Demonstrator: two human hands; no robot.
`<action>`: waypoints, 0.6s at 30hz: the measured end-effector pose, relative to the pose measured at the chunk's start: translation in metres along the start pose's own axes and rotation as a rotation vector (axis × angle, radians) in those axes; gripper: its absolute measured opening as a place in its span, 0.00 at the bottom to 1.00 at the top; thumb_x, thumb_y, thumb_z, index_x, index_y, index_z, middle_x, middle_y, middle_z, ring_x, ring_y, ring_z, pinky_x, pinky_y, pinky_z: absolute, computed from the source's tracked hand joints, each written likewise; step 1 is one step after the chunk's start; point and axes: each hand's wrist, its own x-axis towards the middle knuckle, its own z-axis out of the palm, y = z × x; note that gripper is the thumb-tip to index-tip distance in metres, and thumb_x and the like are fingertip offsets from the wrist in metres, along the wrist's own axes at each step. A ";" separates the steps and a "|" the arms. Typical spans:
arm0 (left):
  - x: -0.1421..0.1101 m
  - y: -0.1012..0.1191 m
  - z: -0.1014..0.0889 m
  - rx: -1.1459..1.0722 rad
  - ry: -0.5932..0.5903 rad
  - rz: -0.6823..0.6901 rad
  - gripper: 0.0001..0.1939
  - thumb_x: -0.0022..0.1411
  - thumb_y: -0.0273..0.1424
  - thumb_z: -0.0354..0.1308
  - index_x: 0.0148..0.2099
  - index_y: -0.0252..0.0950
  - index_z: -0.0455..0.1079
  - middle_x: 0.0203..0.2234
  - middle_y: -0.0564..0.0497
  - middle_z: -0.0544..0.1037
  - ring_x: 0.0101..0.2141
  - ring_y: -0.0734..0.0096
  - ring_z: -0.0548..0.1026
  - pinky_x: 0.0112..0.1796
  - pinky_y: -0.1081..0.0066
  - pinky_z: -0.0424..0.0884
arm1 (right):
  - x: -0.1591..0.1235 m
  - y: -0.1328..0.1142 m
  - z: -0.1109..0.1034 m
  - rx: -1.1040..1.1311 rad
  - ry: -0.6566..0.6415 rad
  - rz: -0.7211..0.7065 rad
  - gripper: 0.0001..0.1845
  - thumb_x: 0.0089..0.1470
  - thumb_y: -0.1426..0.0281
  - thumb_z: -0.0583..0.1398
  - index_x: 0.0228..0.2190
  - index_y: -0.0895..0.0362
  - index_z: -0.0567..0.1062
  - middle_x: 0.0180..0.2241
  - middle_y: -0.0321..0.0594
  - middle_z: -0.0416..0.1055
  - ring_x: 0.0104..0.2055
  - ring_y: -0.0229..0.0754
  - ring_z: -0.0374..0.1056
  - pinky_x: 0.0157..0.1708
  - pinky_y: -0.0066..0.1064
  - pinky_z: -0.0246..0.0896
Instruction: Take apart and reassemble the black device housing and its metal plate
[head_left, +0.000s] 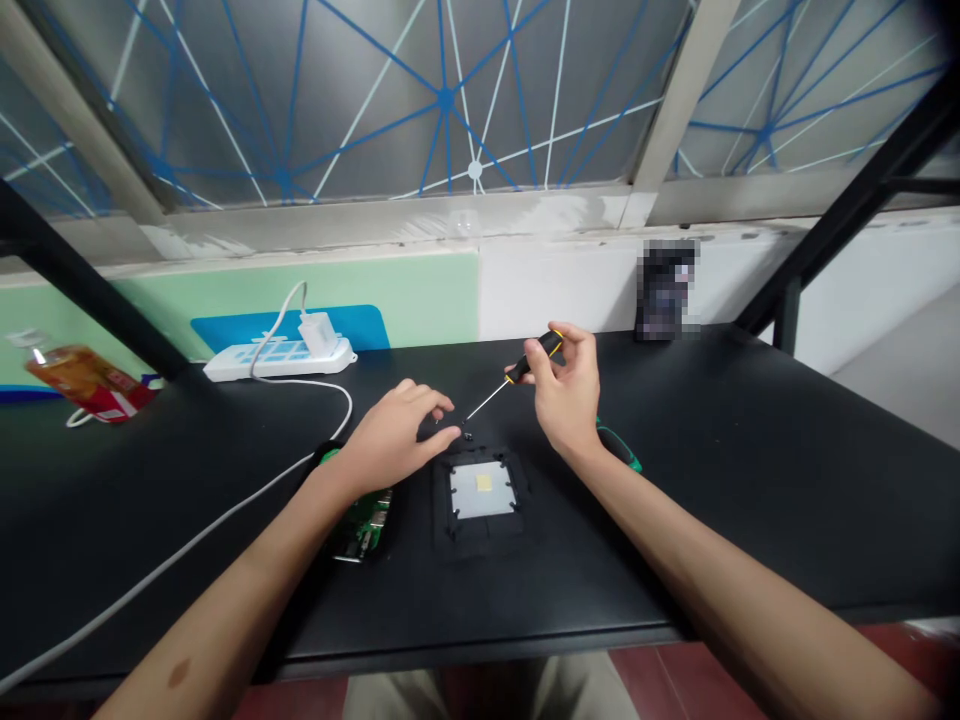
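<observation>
My right hand [566, 395] grips a screwdriver [534, 358] by its black and yellow handle. The shaft slants down to the left, its tip beside a few tiny dark pieces [468, 436], perhaps screws, on the table. Left of that tip is my left hand [397, 430], thumb and fingers apart, with nothing plainly held. Just in front of the hands lies a black square cover [442, 525] with a silver plate [472, 500] and a small yellowish pad [484, 482] on it. A green circuit board [364, 530] in a dark case is partly hidden under my left forearm.
A white power strip [281, 358] with a plugged-in charger [318, 333] stands at the back left; its white cable [225, 522] crosses the table. A bottle [90, 380] leans at far left. A green and black object [621, 449] lies behind my right wrist. A blurred dark object [664, 295] stands by the wall.
</observation>
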 end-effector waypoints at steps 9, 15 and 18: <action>0.000 0.008 0.009 0.040 -0.015 0.009 0.06 0.68 0.33 0.55 0.39 0.39 0.71 0.35 0.51 0.79 0.40 0.60 0.71 0.43 0.60 0.68 | -0.004 -0.008 0.003 0.044 -0.022 0.000 0.21 0.54 0.59 0.65 0.46 0.51 0.65 0.57 0.46 0.67 0.25 0.32 0.76 0.26 0.31 0.76; 0.001 0.006 0.010 0.064 -0.022 -0.004 0.07 0.69 0.32 0.54 0.38 0.40 0.71 0.34 0.51 0.79 0.39 0.60 0.71 0.42 0.61 0.66 | -0.004 -0.007 0.003 0.032 -0.001 -0.013 0.20 0.54 0.59 0.65 0.45 0.50 0.66 0.53 0.43 0.69 0.24 0.32 0.74 0.25 0.31 0.73; 0.001 0.003 0.010 0.079 -0.030 -0.016 0.07 0.68 0.32 0.54 0.39 0.39 0.72 0.34 0.51 0.79 0.40 0.59 0.70 0.42 0.60 0.65 | -0.001 -0.006 0.000 -0.020 0.025 -0.028 0.21 0.55 0.58 0.64 0.48 0.49 0.68 0.48 0.42 0.70 0.23 0.33 0.72 0.22 0.31 0.69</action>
